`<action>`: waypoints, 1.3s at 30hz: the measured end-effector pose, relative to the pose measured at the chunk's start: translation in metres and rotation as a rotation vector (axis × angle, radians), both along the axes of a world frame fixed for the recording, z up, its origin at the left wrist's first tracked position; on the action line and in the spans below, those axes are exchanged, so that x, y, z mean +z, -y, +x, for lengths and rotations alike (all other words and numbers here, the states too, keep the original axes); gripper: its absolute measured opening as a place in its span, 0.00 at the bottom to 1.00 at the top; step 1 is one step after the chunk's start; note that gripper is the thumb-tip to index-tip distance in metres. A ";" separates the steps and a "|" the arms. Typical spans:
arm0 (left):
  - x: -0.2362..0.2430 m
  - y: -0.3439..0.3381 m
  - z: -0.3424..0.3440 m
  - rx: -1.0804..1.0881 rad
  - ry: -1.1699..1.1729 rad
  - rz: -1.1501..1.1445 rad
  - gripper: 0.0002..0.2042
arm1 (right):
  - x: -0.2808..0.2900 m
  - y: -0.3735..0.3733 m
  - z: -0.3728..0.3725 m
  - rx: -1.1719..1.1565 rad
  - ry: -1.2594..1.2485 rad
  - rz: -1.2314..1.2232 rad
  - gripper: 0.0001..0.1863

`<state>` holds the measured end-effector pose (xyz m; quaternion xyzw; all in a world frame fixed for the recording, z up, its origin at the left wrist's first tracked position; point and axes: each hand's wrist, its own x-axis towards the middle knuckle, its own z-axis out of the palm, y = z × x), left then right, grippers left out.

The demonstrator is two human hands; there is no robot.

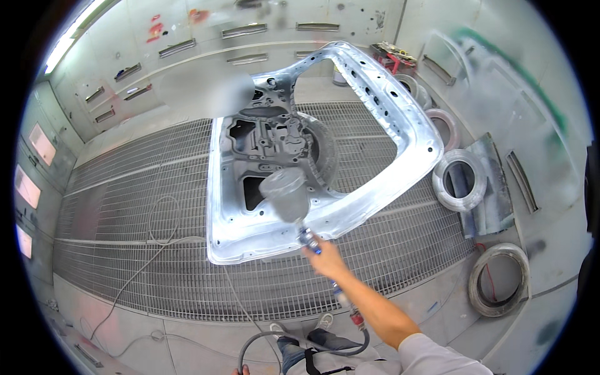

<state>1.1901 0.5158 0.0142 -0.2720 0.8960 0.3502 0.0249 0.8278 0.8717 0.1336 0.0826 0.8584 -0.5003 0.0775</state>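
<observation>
My right hand [326, 259] is closed on a spray gun [309, 239] with a grey cup [286, 192] on top, held over the lower part of a silvery car door panel [400, 172]. The panel has a large window opening and dark inner cutouts; what supports it is mostly hidden. A fitting with a red part [356, 317] hangs below the gun, joined to a dark hose [294, 337]. At the bottom edge my left hand [242, 370], mostly cut off, has its fingers round that hose.
Floor grating [119, 206] lies beneath the panel, crossed by thin hoses. Several rings or tyres [498, 300] and a sheet [500, 206] stand along the right wall. A red cart [397, 62] with items is at back. A blurred grey patch hides part of the upper left middle.
</observation>
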 end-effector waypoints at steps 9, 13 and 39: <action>-0.016 0.035 0.072 0.193 0.096 -0.231 0.29 | 0.013 0.030 -0.021 0.282 0.336 -0.620 0.20; 0.020 0.030 0.040 0.259 0.162 -0.137 0.28 | 0.028 -0.024 -0.074 -0.053 0.167 -0.437 0.18; 0.135 0.538 -0.291 0.264 0.119 -0.456 0.18 | 0.021 0.237 -0.190 -0.884 -0.067 -0.844 0.20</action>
